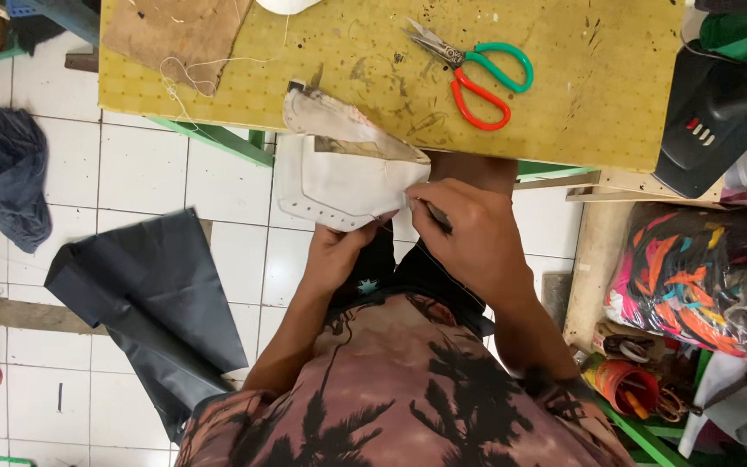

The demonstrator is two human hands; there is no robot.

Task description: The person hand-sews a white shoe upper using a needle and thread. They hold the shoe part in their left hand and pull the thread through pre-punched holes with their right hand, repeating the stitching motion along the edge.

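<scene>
white panel (339, 186): stiff, hole-punched edge | left hand (335, 255) grips it | right hand (469, 238) pinches dark tool (439, 218)

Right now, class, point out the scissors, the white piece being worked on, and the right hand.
scissors (477, 73): head view, by the pivot.
white piece (339, 186): head view, flat middle.
right hand (469, 238): head view, back of hand.

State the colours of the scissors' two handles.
On the scissors, one handle is green, the other red-orange; head view.
</scene>
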